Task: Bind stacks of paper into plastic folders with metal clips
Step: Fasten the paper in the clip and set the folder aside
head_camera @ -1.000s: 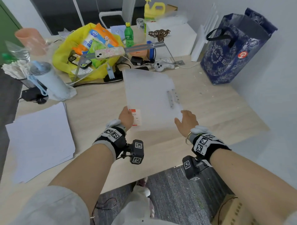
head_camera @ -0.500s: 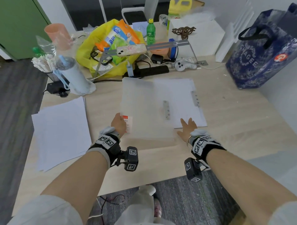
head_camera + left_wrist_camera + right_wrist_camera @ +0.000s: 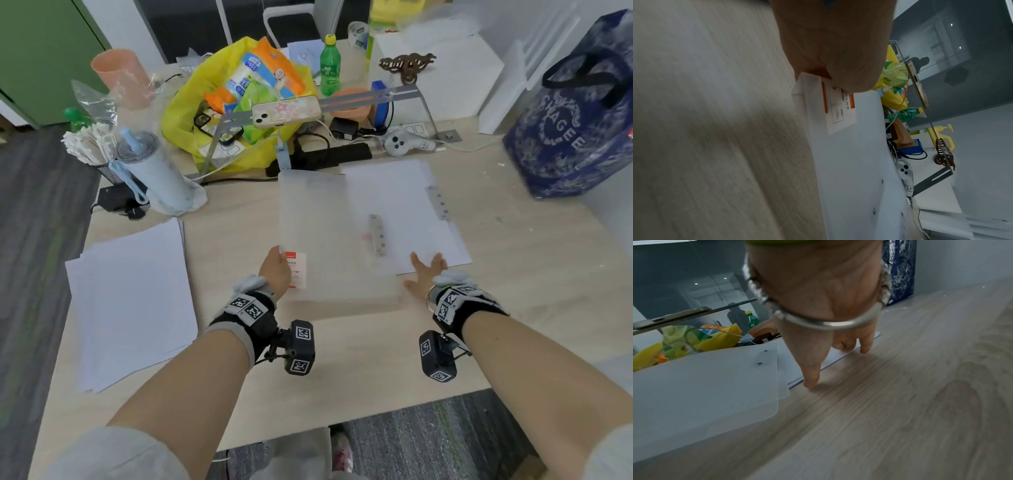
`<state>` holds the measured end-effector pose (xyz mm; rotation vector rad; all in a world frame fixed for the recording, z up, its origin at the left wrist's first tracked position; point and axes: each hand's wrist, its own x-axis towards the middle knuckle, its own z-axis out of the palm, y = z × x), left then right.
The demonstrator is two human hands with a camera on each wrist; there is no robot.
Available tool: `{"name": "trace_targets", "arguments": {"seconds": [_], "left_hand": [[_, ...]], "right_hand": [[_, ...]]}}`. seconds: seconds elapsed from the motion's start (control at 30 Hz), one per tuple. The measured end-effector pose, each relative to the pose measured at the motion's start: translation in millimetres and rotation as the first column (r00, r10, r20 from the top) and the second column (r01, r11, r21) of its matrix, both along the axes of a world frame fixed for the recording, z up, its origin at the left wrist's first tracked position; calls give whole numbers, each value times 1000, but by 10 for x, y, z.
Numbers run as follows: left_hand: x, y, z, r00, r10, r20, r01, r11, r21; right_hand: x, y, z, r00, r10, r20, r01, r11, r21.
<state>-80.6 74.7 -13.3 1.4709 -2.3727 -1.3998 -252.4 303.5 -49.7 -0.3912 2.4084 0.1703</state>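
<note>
A translucent plastic folder (image 3: 325, 240) with a metal clip strip (image 3: 377, 235) hovers low over the table. My left hand (image 3: 279, 262) pinches its near left corner, thumb on the orange-and-white label (image 3: 838, 107). To its right lies a white paper stack (image 3: 404, 205) in a second folder with a clip strip (image 3: 439, 202) along its right edge. My right hand (image 3: 428, 267) is spread open, straight fingers (image 3: 812, 378) touching the paper's near edge (image 3: 840, 356). The held folder (image 3: 705, 386) overlaps the stack's left part.
Loose white sheets (image 3: 130, 301) lie at the left. Behind the folders are a blue tumbler (image 3: 154, 171), a yellow bag (image 3: 239, 113), a phone on a metal stand (image 3: 286, 111) and cables. A dark blue bag (image 3: 575, 120) stands at the right. Bare wooden table (image 3: 342, 359) stretches to the front edge.
My right hand has let go of the folder and spread onto the paper's near edge. The folder came down and shifted left in my left hand, uncovering the paper stack.
</note>
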Motion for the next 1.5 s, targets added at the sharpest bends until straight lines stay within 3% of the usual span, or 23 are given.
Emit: {"name": "trace_targets", "arguments": {"seconds": [0.33,0.5,0.7,0.9,1.07,1.23,1.4,1.5], "left_hand": [[-137,172,65,999,6,-53,-2,997,71],[-153,371,147,997,-31,-73,36,997,69],[-83,762,147,995,-81,-53,87,989,120],[-3,1049,219,999,-42,7,36,923,383],[-37,1100,13,972,-177,156,142,967,211],[-20,1219,37,943,-257,209,219,957,189],[-14,1376,134,963,-224,153,171,940,296],[38,1457,223,960,-271,68,232,909,346]], "right_hand": [[-92,28,304,1000,26,-15,-26,999,-46],[-7,34,478,995,-80,-60,67,979,-193],[196,364,513,976,-219,9,212,928,-307],[311,692,498,948,-308,83,318,895,-313],[347,852,555,929,-361,76,361,847,-391],[377,927,622,909,-408,84,397,788,-471],[386,975,736,900,-436,10,374,759,-533],[374,990,846,892,-450,-37,354,747,-562]]}}
